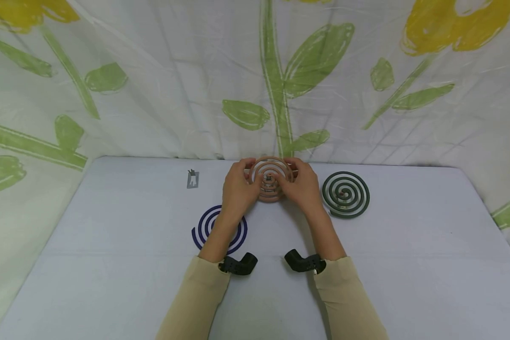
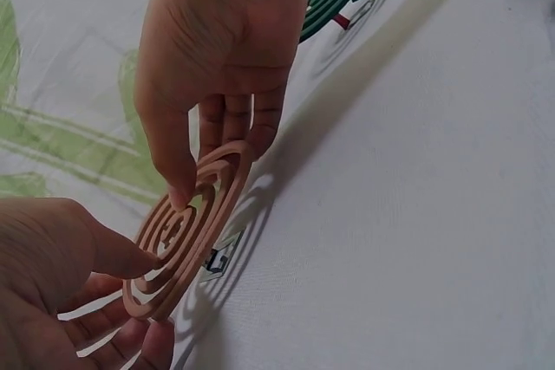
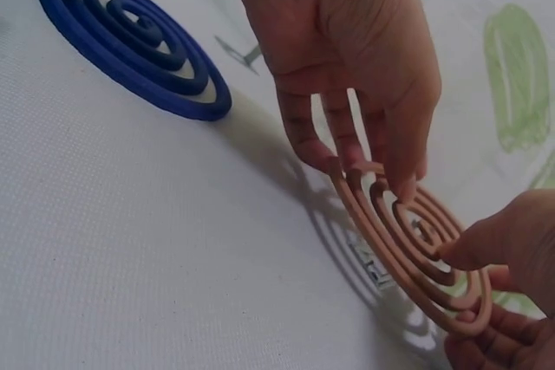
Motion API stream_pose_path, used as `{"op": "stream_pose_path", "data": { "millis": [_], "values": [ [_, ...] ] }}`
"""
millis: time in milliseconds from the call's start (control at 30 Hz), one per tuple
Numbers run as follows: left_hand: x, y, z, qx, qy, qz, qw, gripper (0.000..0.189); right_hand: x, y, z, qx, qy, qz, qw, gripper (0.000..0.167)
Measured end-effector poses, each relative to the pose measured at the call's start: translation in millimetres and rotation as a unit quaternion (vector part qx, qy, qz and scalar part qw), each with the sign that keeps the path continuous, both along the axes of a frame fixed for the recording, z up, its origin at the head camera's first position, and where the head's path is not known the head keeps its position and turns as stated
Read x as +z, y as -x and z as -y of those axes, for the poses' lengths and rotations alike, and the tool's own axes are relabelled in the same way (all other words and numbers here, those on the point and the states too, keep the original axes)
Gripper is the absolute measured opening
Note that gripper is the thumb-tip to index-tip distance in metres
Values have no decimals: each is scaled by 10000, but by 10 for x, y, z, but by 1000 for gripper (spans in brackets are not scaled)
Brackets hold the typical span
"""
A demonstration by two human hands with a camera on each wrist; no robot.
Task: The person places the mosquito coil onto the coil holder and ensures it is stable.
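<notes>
Nearest, a blue spiral coil (image 3: 139, 30) lies waiting; beyond, a dark-green spiral coil (image 1: 344, 192) sits raised, apparently done. Left hand (image 1: 238, 190) and right hand (image 1: 301, 187) pinch a brown spiral coil (image 1: 268, 185) over its small metal clip (image 2: 212, 259), seemingly mid-fitting; a grey metal stand (image 1: 197, 181) sits bare.

A free lane runs between the forearms (image 1: 327, 234), narrowed by black wrist cameras (image 1: 242, 265) and blocked by the brown coil (image 1: 271, 199).
</notes>
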State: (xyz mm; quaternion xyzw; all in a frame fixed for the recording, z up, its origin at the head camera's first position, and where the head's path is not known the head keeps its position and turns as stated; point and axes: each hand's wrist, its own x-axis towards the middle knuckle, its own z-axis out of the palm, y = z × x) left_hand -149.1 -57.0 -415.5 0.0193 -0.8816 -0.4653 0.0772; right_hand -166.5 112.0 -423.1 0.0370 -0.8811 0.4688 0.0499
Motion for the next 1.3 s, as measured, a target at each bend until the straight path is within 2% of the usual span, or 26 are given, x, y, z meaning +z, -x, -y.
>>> {"op": "stream_pose_path", "data": {
  "millis": [300, 800, 1100, 1300],
  "values": [
    [-20, 10, 0, -14, 41, -15, 10000, 43, -8, 12, -9, 2, -6, 9, 10000, 51],
    [22, 0, 41, -53, -23, 75, 10000, 48, 29, -18, -11, -84, -53, 137, 9999, 53],
    [31, 54, 106, -350, -47, 118, 9993, 45, 46, -32, -25, -220, -17, -78, 9997, 50],
    [94, 24, 217, -715, -23, 235, 9972, 47, 122, -38, -15, -11, -44, -456, 9989, 49]
  ]
}}
